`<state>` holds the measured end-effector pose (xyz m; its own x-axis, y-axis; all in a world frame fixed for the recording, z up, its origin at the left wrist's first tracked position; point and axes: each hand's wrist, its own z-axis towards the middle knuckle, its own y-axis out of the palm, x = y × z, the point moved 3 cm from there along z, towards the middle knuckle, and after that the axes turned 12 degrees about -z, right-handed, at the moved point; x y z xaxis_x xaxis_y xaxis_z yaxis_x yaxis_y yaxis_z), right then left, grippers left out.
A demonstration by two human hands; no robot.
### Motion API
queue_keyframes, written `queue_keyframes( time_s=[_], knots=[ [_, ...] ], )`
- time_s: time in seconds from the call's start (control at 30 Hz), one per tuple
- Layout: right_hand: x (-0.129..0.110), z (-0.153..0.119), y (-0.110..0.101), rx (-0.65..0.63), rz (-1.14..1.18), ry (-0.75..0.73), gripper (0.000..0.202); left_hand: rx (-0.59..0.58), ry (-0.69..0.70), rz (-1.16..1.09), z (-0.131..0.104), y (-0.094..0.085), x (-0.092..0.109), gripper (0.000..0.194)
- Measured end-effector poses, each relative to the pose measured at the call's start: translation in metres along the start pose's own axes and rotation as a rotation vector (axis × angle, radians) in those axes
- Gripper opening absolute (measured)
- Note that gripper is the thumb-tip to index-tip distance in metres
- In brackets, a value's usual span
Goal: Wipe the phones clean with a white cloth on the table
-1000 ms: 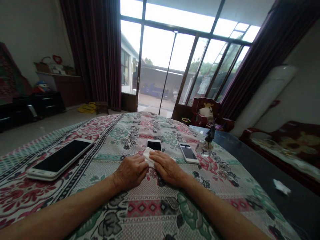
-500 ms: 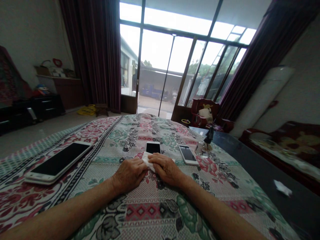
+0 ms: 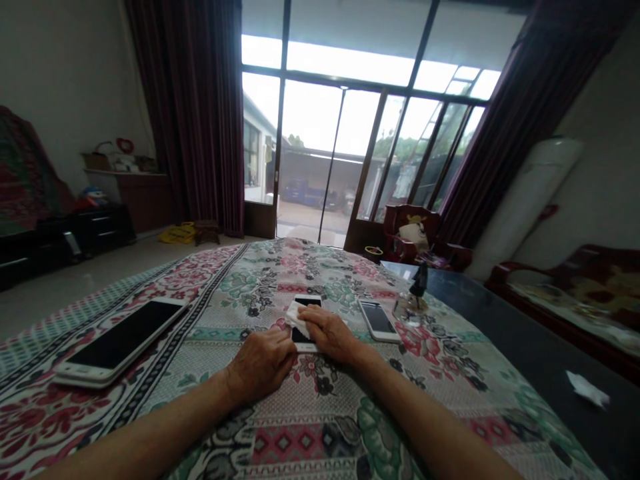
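Note:
A white phone [image 3: 307, 347] lies face up on the patterned tablecloth [image 3: 295, 390] in the middle. My right hand [image 3: 327, 332] presses a crumpled white tissue [image 3: 296, 319] onto its dark screen, fingers wrapped over the tissue. Against the phone's lower left edge rests my left hand [image 3: 263, 363], its fingers curled together; whether they pinch the phone's edge is hidden. Another white phone [image 3: 379, 321] lies to the right. At the left sits a larger white phone [image 3: 125, 339], which appears stacked on something white.
A glass bottle [image 3: 410, 308] with a black spray top stands behind the right-hand phone. Another crumpled tissue [image 3: 588, 389] lies on the dark table surface [image 3: 530, 347] at the right. Wooden chairs and a glass door are beyond the table.
The view has tilted up a little. My right hand and the tissue have moved up the phone relative to my left hand, and the phone's lower edge now shows between my hands.

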<state>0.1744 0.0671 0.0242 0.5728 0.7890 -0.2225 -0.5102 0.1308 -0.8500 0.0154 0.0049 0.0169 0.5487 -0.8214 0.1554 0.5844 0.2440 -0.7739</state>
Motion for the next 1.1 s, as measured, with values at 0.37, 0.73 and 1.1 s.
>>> queue_keyframes(
  time_s=[0.37, 0.73, 1.1],
  knots=[
    [0.030, 0.030, 0.011, -0.001, -0.031, 0.144, 0.033, 0.007, 0.002, -0.004, -0.001, 0.001, 0.000, 0.016],
    [0.048, 0.033, 0.016, 0.013, -0.046, 0.276, 0.035, -0.023, -0.010, 0.015, 0.001, -0.002, 0.001, 0.014],
    [0.036, 0.029, 0.012, 0.007, -0.101, 0.232, 0.036, -0.011, 0.000, 0.031, 0.001, -0.002, 0.000, 0.016]
  ],
)
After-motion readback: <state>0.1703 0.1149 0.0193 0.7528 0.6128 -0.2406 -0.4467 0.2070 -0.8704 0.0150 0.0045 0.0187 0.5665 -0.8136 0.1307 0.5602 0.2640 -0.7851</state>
